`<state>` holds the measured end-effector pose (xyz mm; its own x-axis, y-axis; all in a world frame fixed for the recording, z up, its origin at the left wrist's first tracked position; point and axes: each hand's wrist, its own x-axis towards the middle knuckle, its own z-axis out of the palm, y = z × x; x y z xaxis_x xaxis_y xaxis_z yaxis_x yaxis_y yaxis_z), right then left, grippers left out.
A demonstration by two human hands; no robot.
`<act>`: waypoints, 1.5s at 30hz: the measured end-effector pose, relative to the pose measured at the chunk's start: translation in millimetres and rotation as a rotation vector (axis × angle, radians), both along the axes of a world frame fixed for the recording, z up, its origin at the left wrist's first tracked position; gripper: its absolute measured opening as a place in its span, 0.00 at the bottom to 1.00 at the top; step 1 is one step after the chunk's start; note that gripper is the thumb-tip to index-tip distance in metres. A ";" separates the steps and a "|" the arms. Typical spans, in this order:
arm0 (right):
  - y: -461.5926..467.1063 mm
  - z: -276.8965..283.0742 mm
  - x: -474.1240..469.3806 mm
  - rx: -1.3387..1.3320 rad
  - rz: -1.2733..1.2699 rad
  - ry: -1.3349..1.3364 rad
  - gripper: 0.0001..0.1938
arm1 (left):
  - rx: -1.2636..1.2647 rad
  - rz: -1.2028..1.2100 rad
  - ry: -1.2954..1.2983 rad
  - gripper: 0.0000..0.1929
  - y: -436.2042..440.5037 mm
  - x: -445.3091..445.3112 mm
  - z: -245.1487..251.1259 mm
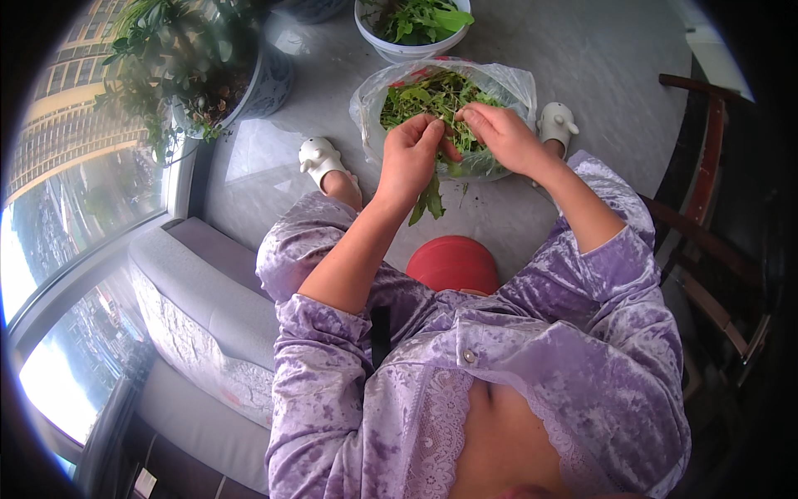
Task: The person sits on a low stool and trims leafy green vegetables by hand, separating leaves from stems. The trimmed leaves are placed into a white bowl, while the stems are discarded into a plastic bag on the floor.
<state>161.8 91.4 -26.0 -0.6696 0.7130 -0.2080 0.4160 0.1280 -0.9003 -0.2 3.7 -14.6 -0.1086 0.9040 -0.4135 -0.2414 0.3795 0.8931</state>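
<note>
Both hands meet over an open clear plastic bag on the floor, filled with a heap of leafy greens. My left hand grips one leafy green, whose toothed leaf hangs below the palm, past the bag's near rim. Thumb and fingers of my right hand pinch at the stem end of that green, close to the left fingertips. The tiny bit between the right fingertips is mostly hidden. Beyond the bag stands a white bucket with larger green leaves in it.
A red stool shows between my legs. White slippers flank the bag. At left are a potted plant, a window and a grey sofa. A dark wooden chair stands at right.
</note>
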 end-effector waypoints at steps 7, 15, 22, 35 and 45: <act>-6.5 16.5 -3.7 0.076 0.013 0.098 0.13 | -0.037 0.015 -0.109 0.12 1.8 -2.1 2.9; -11.9 23.4 -5.2 0.242 0.085 0.073 0.10 | 0.009 0.054 -0.223 0.11 1.8 0.6 2.2; -12.8 23.7 -4.6 0.276 0.088 0.073 0.11 | -0.010 0.042 -0.257 0.11 1.3 0.1 -2.0; 0.2 18.1 1.4 -0.037 -0.016 0.111 0.16 | 0.033 -0.028 -0.160 0.10 4.0 -3.9 8.6; 6.0 19.7 0.3 -0.014 -0.020 0.157 0.12 | 0.022 -0.081 -0.287 0.12 4.5 -1.8 3.1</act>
